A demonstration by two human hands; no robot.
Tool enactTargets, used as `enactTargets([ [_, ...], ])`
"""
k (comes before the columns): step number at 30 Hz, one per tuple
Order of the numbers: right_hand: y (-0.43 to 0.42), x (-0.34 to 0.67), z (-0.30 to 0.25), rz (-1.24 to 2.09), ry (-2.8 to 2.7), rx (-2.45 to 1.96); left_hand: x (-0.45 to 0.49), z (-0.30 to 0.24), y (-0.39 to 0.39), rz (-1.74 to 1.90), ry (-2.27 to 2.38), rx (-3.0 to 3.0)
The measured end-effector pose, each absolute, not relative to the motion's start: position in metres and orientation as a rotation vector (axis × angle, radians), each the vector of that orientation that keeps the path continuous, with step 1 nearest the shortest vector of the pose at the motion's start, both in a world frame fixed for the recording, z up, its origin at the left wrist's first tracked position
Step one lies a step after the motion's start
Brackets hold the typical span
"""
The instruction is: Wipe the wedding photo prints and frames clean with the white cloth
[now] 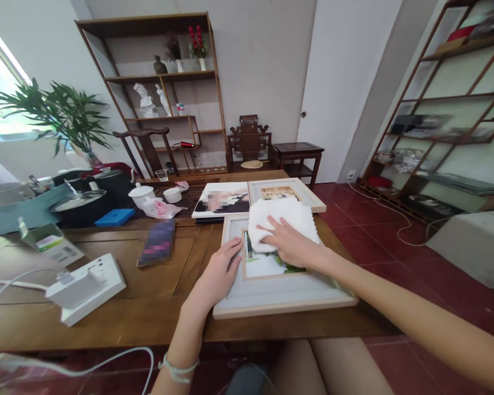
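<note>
A pale wooden picture frame [280,299] lies on the table in front of me, with a picture of green leaves [267,266] inside its inner border. My left hand [219,274] rests on the frame's left side, fingers stretched out towards the inner border. On top of the picture is a folded white cloth [296,216] with a jagged edge. My right hand [290,241] presses on this cloth with its fingers spread. The cloth hides the upper part of the picture. Just behind lie a second pale frame [308,198] and a dark-and-white picture [239,206].
To the left stand a white power strip [93,288] with a cable, a small opened box [55,247], a blue block [114,217] and a purple item [158,241]. Farther back are a white teapot [142,195], a black pot [80,203] and a leafy plant [66,112]. The wooden table's [271,330] front edge is close.
</note>
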State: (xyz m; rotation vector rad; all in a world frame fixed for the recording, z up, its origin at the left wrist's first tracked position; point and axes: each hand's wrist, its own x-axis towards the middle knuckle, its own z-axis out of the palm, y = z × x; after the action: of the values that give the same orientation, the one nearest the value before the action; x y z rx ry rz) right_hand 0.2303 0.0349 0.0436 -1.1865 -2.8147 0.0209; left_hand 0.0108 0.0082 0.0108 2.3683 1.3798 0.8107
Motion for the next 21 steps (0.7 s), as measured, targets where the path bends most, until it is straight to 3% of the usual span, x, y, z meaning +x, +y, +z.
enactTargets([
  [5, -0.034, 0.234, 0.064, 0.400, -2.916, -1.054, 0.011, 0.008, 0.010, 0.835, 1.373, 2.391],
  [10, -0.080, 0.235, 0.085, 0.545, -2.900, -0.929, 0.012, 0.009, 0.008, 0.816, 1.395, 2.393],
  [17, -0.050, 0.230, 0.063, 0.370, -2.880, -1.105, 0.012, 0.011, 0.007, 0.804, 1.393, 2.370],
  [21, 0.002, 0.236, 0.050, 0.103, -2.806, -1.364, 0.012, 0.011, 0.006, 0.804, 1.390, 2.347],
])
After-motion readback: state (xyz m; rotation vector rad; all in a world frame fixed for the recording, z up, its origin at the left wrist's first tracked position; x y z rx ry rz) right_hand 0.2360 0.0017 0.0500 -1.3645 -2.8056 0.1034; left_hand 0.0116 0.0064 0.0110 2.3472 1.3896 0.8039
